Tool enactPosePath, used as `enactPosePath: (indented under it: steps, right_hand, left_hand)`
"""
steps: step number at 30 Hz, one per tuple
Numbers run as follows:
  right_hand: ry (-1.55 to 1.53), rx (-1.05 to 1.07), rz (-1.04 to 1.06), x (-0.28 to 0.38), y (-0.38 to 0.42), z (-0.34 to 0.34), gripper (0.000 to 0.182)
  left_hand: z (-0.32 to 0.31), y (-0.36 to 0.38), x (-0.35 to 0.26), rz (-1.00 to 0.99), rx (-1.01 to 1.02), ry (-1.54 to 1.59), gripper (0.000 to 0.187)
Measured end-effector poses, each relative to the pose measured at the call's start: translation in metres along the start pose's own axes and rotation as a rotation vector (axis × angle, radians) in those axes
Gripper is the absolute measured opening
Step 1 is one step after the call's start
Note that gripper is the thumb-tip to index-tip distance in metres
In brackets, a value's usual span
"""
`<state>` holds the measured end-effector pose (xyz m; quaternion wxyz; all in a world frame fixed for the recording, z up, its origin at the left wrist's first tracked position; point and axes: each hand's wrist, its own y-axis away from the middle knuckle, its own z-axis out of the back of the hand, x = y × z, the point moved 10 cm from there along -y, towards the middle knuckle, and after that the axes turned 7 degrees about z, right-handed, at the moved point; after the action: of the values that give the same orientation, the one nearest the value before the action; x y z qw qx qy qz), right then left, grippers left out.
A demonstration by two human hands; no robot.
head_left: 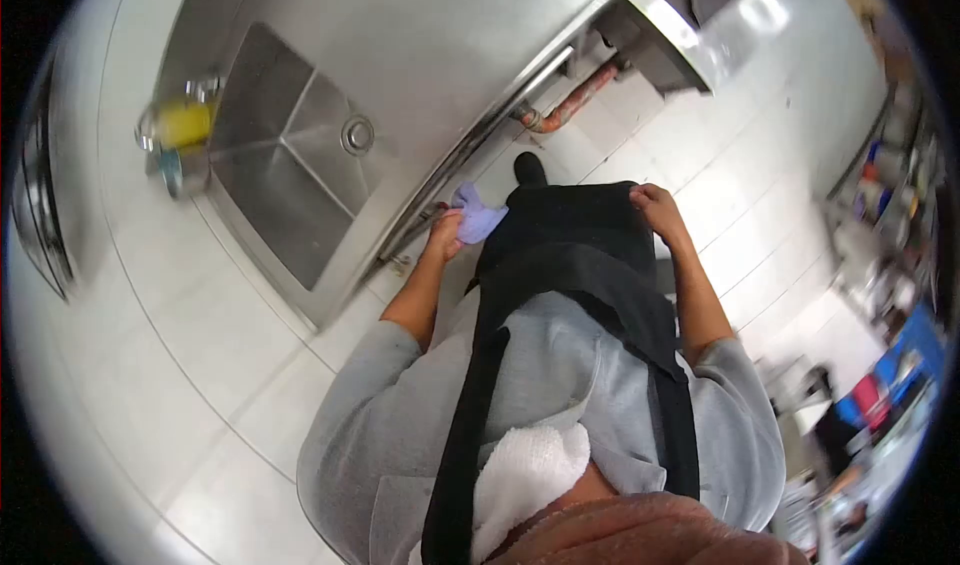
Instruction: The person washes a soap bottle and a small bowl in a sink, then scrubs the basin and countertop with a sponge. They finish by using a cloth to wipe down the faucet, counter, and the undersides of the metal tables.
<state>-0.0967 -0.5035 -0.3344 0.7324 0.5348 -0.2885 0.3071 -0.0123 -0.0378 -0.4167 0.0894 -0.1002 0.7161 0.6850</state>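
My left hand (447, 233) is closed around a crumpled lavender cloth (478, 215), beside the front edge of the steel sink unit. The cloth touches the left side of the black apron (570, 220). On the other side, my right hand (652, 207) pinches the apron's far right corner. Between the two hands the apron is spread out over my lower body. A white towel (530, 470) lies around my neck, over the grey shirt.
The steel sink (290, 155) with its drain is at the upper left. Yellow and teal items (183, 125) stand beside it. A rusty pipe (575, 100) runs under the counter. Blurred clutter (880, 395) lines the right side, beyond the white tiled floor (745, 205).
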Motion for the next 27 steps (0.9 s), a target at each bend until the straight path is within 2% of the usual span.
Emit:
enactPosePath:
  steps: [3, 4, 7, 9, 11, 12, 14, 17, 18, 21, 23, 27]
  right_hand:
    - [0.250, 0.152, 0.100, 0.086, -0.031, -0.006, 0.027]
    - [0.325, 0.210, 0.194, 0.105, -0.043, -0.012, 0.028]
    - [0.469, 0.434, 0.407, 0.130, -0.083, -0.049, 0.029]
    - [0.555, 0.589, 0.482, 0.156, -0.092, -0.070, 0.026]
    - [0.558, 0.847, 0.530, 0.152, -0.106, -0.089, 0.022]
    - [0.642, 0.853, 0.481, 0.149, -0.099, -0.087, 0.023]
    - [0.830, 0.830, 0.431, 0.178, -0.091, -0.082, 0.026]
    - [0.788, 0.840, 0.353, 0.189, -0.083, -0.087, 0.026]
    - [0.834, 0.821, 0.410, 0.193, -0.092, -0.095, 0.027]
    - [0.810, 0.710, 0.742, 0.218, -0.114, -0.133, 0.037]
    - [0.772, 0.633, 0.836, 0.231, -0.131, -0.166, 0.048]
    - [0.823, 0.552, 0.891, 0.222, -0.199, -0.246, 0.075]
  left_hand:
    - [-0.008, 0.022, 0.012, -0.044, -0.069, 0.157, 0.033]
    - [-0.010, 0.015, 0.031, -0.064, -0.006, 0.270, 0.030]
    - [-0.031, -0.006, 0.083, -0.126, 0.144, 0.596, 0.028]
    - [-0.045, -0.049, 0.140, -0.192, 0.201, 0.891, 0.027]
    - [-0.079, -0.053, 0.192, -0.222, 0.144, 1.108, 0.027]
    - [-0.102, -0.049, 0.213, -0.223, 0.130, 1.200, 0.028]
    - [-0.159, -0.048, 0.211, -0.263, 0.134, 1.383, 0.029]
    - [-0.222, -0.029, 0.195, -0.352, 0.181, 1.561, 0.029]
    - [-0.234, -0.031, 0.194, -0.376, 0.164, 1.605, 0.029]
    - [-0.223, -0.077, 0.182, -0.521, 0.195, 1.758, 0.028]
    - [-0.237, -0.112, 0.187, -0.579, 0.248, 1.863, 0.026]
    - [-0.177, -0.131, 0.147, -0.717, 0.155, 2.049, 0.029]
